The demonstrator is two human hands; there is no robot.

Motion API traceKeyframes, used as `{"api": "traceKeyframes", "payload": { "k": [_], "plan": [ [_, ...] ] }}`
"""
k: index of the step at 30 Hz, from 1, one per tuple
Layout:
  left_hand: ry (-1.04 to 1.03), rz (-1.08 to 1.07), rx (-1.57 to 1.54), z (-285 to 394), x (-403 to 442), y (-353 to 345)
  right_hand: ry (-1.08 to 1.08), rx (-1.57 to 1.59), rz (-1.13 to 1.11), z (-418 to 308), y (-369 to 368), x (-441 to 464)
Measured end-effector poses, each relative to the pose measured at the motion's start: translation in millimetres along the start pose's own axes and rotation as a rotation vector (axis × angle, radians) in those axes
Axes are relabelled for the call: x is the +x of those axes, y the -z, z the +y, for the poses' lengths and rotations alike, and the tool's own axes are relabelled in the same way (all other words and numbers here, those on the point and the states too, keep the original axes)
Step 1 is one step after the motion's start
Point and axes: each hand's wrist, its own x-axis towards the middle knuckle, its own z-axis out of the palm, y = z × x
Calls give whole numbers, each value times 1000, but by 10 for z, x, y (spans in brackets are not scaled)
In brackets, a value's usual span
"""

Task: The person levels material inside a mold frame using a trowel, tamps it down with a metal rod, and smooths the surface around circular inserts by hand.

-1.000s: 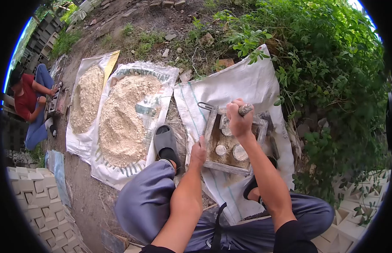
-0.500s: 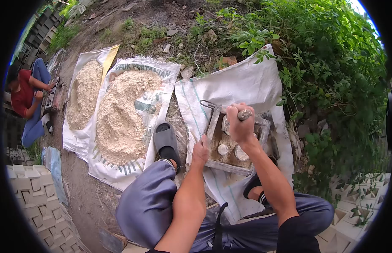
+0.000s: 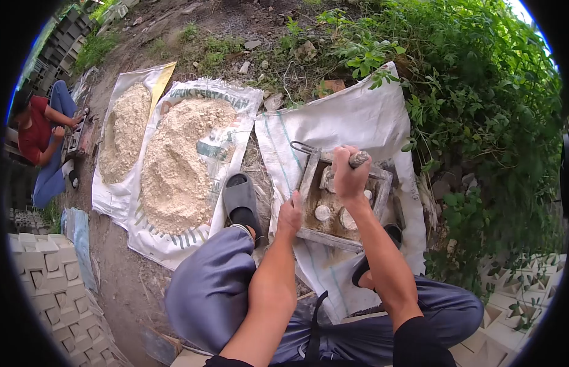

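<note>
A square wooden mould frame [image 3: 329, 240] lies on a white woven sack between my feet. Inside it stand several pale round pegs [image 3: 323, 213] and a blockier piece [image 3: 326, 178], with brownish powder around them. My left hand [image 3: 290, 213] is closed around the left side of the frame, its thumb up. My right hand [image 3: 350, 174] makes a fist around a short, thick rod [image 3: 359, 159] above the far part of the mould. The rod's rounded top sticks out of the fist; its lower end is hidden. A bent metal loop [image 3: 301, 147] juts from the frame's far left corner.
Left of my grey sandal [image 3: 240, 199], two sacks hold heaps of pale powder [image 3: 177, 165]. The mould's white sack [image 3: 351, 122] borders dense green plants [image 3: 480, 116]. Another person [image 3: 43, 134] sits working at far left. Patterned blocks [image 3: 55, 287] are stacked at lower left.
My right fist and the rod have shifted slightly, with the rod's top now a little higher and more upright. My left hand stays on the frame.
</note>
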Motion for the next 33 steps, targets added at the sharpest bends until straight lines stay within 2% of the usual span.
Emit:
{"api": "traceKeyframes", "payload": {
  "k": [2, 3, 4, 7, 10, 12, 13, 14, 16, 20, 22, 24, 25, 26, 28, 30, 32, 33],
  "plan": [
    [-6, 18, 16, -26, -2, -8, 38, 153, 228, -207, 62, -37],
    [14, -1, 8, -6, -11, 5, -4, 177, 245, -80, 8, -98],
    [22, -26, 6, 18, -5, 23, 164, -83, 71, -10, 0, -39],
    [8, -13, 37, -40, 12, -17, 179, -163, -26, -64, -1, 42],
    [12, 25, 47, 36, -1, 6, -60, 34, 98, -52, -4, 60],
    [25, -15, 37, -11, -1, 10, 53, -14, -20, 58, -22, 36],
    [18, -23, 40, -6, -13, 2, 243, -86, -4, 66, -37, 115],
    [15, -27, 28, 15, -6, 2, 248, -94, 5, 54, -9, 135],
    [13, -30, 19, 31, 10, -7, -4, 92, 97, -68, 15, 180],
    [22, -14, 51, -30, -30, 16, 135, 129, -66, 103, -54, 139],
    [12, -22, 28, 24, -22, -9, 89, 134, -21, -46, -41, 197],
    [-7, -6, 36, 30, -14, 7, 90, 282, 175, -191, -2, 144],
    [4, -3, 42, -9, -5, 25, 163, 236, 212, -194, -14, 97],
    [27, -34, 49, -44, 6, 32, 149, 238, 211, -120, -56, 45],
    [25, -78, 54, -9, -1, 1, 223, 22, 24, -3, -112, 54],
    [-4, -15, 21, 14, -19, -1, 218, 43, 35, -33, -117, 45],
    [-11, -23, 24, 34, 34, -7, 11, 239, 198, -92, -66, -42],
    [-5, -31, 28, 28, 30, -2, 79, 149, 292, -31, -93, -123]
  ]
}}
